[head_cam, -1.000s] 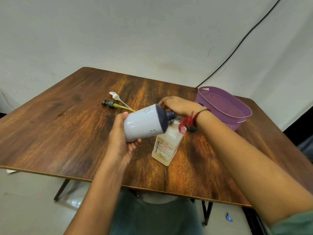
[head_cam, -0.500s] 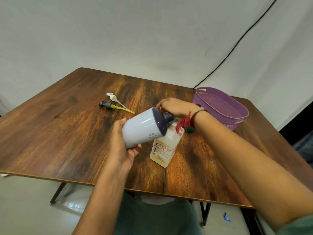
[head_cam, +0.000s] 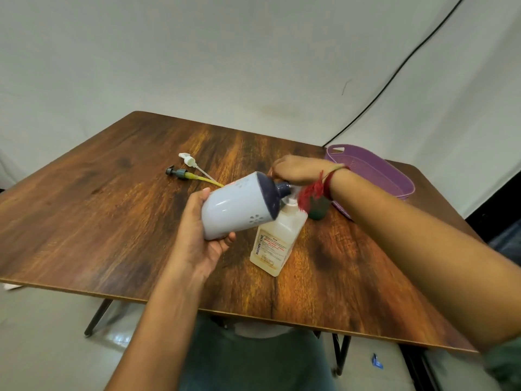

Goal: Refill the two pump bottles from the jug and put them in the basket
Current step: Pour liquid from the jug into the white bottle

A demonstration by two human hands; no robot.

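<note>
Your light is soft and even; slight glare on the jug (head_cam: 225, 206), a faint shadow on the table (head_cam: 84, 210), its edges bowed.

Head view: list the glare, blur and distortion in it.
Head view: soft, even light, faint shadows; a small glare spot on the jug; wide-angle bending bows the table edges and the cable; the bottle label is only partly legible; picture corners look soft.

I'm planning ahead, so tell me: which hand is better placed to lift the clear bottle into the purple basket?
The right hand, probably: it is at the neck of the clear bottle, and the basket sits on that side. The left hand grips the tilted white bottle.
</note>
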